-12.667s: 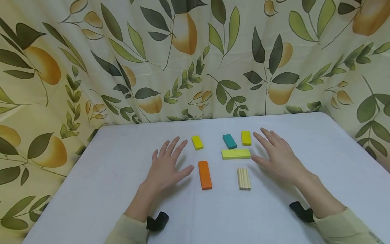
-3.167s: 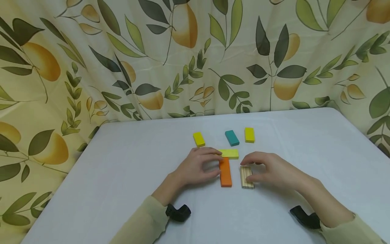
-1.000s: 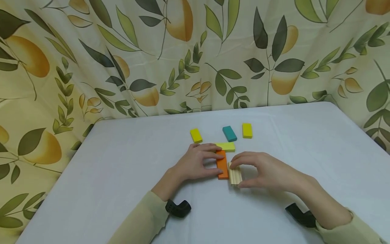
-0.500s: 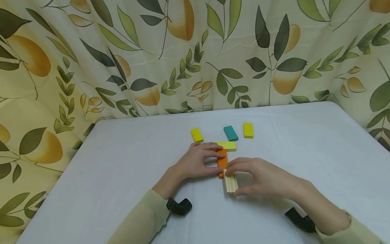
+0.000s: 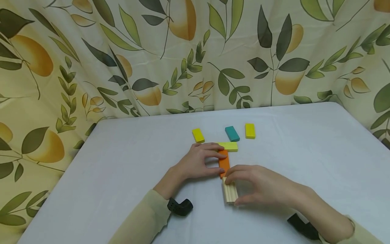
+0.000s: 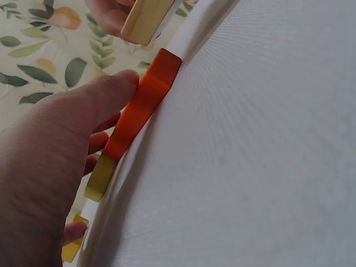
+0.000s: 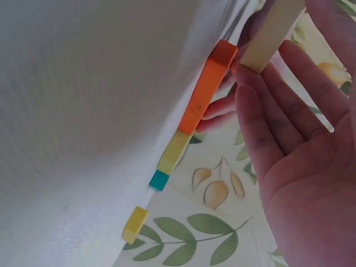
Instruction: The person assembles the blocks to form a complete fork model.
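Observation:
My left hand (image 5: 196, 162) rests its thumb and fingertips along the left edge and top of an orange block (image 5: 224, 161). One fingertip reaches a lime-yellow block (image 5: 230, 146), which lies crosswise at the orange block's far end. Between thumb and fingers, my right hand (image 5: 259, 184) pinches a pale striped wooden block (image 5: 230, 191) just in front of the orange block's near end. In the left wrist view the wooden block (image 6: 146, 22) looks raised off the cloth and apart from the orange block (image 6: 136, 114). The right wrist view shows the palm (image 7: 311, 183) and the wooden block (image 7: 273, 36).
Beyond the lime-yellow block lie a small yellow block (image 5: 198, 135), a teal block (image 5: 232, 134) and another yellow block (image 5: 250, 131). A white cloth (image 5: 128, 152) covers the table, and a leaf-and-fruit patterned curtain (image 5: 170, 78) hangs behind it.
Earlier, the orange block was moved right against the lime-yellow one. The right hand has since taken the wooden block from the right, leftward and toward me, to the orange block's near end.

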`<state>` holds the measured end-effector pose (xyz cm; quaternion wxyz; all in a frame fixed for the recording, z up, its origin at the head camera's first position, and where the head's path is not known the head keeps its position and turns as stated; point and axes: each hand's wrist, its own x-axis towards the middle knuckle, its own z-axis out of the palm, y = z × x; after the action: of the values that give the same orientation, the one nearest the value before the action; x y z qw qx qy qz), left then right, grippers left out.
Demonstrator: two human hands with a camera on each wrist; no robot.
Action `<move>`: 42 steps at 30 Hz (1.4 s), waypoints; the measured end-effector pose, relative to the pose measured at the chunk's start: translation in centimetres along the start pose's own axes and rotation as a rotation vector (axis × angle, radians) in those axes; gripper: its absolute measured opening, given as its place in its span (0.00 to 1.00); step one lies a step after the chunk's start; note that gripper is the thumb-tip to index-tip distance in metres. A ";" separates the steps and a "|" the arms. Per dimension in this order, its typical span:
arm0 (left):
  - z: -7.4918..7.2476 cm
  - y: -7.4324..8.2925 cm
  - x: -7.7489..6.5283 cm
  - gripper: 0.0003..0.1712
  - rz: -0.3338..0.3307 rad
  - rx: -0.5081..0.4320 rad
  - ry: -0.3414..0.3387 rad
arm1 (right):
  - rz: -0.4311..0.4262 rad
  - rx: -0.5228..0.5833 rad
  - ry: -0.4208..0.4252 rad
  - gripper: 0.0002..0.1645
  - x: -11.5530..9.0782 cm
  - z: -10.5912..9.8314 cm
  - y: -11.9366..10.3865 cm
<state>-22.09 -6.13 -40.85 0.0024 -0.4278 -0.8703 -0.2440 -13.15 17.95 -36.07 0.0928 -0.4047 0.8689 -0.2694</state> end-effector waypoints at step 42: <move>-0.1 0.1 0.0 0.23 -0.019 -0.025 -0.015 | 0.069 -0.081 -0.017 0.20 -0.5 1.2 -0.3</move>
<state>-22.00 -6.11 -40.75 -0.0120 -0.4215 -0.8711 -0.2516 -12.20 17.69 -36.92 0.0929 -0.3803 0.8917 -0.2272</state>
